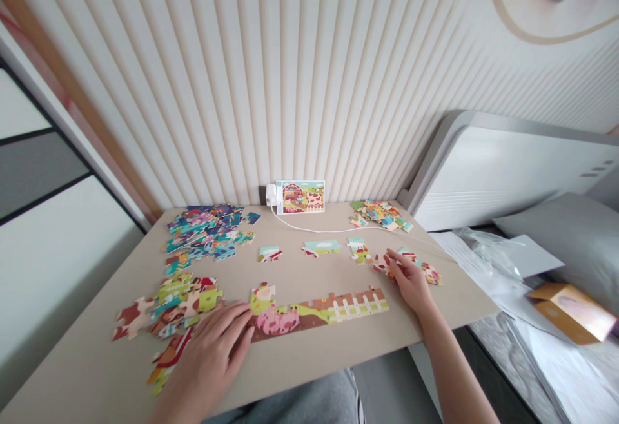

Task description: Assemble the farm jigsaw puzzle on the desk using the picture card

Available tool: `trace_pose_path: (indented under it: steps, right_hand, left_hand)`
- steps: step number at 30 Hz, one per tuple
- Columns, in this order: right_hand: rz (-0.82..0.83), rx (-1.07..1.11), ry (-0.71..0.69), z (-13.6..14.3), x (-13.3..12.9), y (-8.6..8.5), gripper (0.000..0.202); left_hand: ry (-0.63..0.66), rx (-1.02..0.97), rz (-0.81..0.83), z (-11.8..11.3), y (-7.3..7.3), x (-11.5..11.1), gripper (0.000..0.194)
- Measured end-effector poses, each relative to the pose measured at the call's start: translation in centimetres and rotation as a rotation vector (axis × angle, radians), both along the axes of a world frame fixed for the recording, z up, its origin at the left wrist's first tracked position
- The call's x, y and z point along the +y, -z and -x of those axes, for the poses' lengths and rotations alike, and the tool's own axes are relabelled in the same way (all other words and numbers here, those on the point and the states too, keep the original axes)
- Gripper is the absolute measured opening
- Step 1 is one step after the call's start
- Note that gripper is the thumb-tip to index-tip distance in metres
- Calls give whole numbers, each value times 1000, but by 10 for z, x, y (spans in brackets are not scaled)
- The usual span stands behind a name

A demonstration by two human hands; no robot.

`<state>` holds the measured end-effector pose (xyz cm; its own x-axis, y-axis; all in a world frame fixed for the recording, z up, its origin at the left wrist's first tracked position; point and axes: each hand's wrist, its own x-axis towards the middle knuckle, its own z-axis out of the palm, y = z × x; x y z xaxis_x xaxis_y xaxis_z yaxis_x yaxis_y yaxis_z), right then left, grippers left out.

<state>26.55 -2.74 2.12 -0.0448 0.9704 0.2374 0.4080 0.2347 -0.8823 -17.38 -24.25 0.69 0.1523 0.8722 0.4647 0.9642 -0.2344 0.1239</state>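
Note:
A joined strip of jigsaw pieces (319,311) with a pink pig and a white fence lies along the near part of the beige table (300,372). My left hand (213,353) rests flat, fingers spread, on the strip's left end. My right hand (409,279) reaches to the right of the strip, fingertips touching loose pieces (428,272) by the table's right edge. Three small joined groups (322,247) lie in a row behind the strip.
Loose-piece piles lie at the far left (207,231), near left (169,305) and far right (382,214). A reference picture card (302,196) leans on the ribbed wall beside a white plug (271,195) with a cable. A bed with a pillow (570,237), papers and an orange box (573,311) stands to the right.

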Motion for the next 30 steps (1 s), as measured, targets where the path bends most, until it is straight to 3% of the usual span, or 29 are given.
trace_pose_path:
  steps: [6,11,16,21,30]
  right_hand:
    - [-86,78,12,-1,6,7,72]
    - [-61,113,11,-1,6,6,62]
    - [-53,-50,-52,2,3,1,47]
    - [-159,-269,-225,11,1,-8,32]
    - [-238,-391,-317,19,-2,-12,29]
  left_hand:
    - [1,-8,-44,-1,-3,1,32]
    - [3,-26,-24,0,-1,0,33]
    - [9,-24,-10,1,2,0,34]
    - [3,-25,5,2,3,0,34]
    - [10,-42,-12,1,0,1,32]
